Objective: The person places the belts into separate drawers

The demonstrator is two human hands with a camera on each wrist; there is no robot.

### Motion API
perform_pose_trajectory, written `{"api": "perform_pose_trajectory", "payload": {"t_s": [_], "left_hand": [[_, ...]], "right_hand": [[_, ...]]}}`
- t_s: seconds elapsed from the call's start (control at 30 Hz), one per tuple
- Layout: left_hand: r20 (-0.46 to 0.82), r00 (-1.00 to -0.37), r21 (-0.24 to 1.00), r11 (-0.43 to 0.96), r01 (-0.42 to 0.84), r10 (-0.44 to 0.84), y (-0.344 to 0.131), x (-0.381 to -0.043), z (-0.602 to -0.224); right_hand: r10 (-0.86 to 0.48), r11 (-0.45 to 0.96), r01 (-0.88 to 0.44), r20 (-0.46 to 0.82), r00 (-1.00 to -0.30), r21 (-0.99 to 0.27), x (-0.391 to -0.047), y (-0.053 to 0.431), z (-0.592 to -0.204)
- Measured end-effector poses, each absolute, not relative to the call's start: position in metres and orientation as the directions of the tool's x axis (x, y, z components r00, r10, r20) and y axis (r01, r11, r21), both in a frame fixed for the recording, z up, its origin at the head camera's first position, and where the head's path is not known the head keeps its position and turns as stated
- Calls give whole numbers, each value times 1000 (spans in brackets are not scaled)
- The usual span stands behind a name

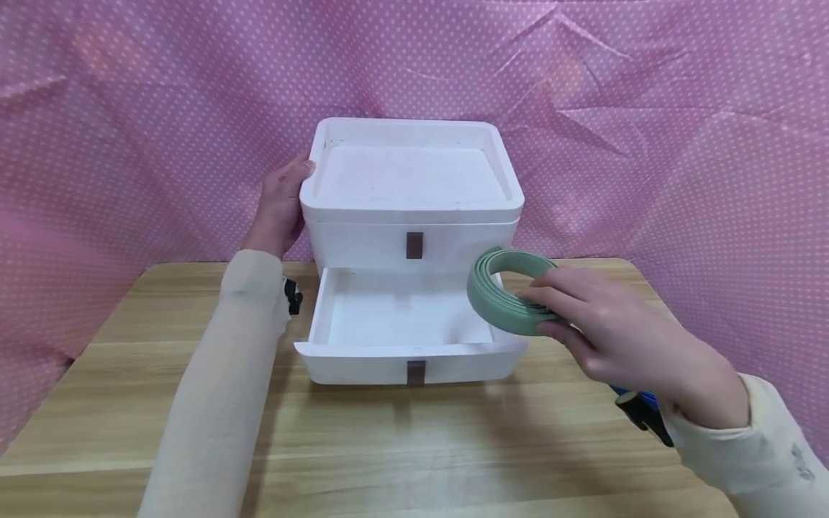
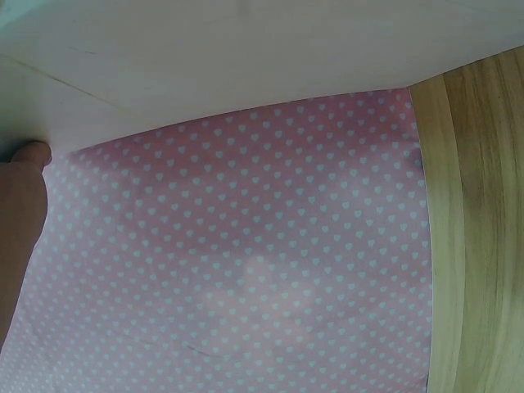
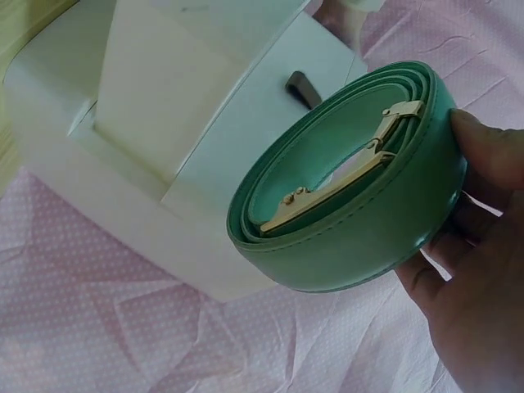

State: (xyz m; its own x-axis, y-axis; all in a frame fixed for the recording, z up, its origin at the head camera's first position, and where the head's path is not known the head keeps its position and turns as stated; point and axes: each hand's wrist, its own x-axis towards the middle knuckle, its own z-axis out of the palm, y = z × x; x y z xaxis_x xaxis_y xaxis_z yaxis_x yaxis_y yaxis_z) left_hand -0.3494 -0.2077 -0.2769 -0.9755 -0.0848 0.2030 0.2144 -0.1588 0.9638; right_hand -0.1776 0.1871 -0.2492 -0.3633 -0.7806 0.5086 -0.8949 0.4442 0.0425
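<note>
A rolled-up green belt (image 1: 512, 316) hangs over the right end of the pulled-out lower drawer. My right hand (image 1: 609, 331) pinches the roll by its near right side, between thumb and fingers. A gold-coloured metal buckle (image 3: 344, 176) shows inside the coil in the right wrist view. The white two-drawer box (image 1: 363, 244) stands on the table with its upper drawer closed. My left hand (image 1: 281, 201) rests against the left side of the box, thumb at the top rim; its other fingers are mostly hidden. The lower drawer (image 1: 401, 309) holds nothing visible.
The wooden table (image 1: 401, 446) extends in front of the box and to both sides. A pink dotted cloth (image 1: 615, 144) hangs behind and around it. Brown tabs (image 1: 414, 245) mark the drawer fronts. The box has a shallow recessed top (image 1: 414, 176).
</note>
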Motion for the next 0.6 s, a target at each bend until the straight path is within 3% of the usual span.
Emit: {"api": "perform_pose_trajectory", "payload": {"t_s": [0.6], "left_hand": [[204, -975, 962, -168, 215, -83, -208, -350, -278]], "right_hand": [[-849, 356, -934, 409, -335, -26, -188, 152, -259]]}}
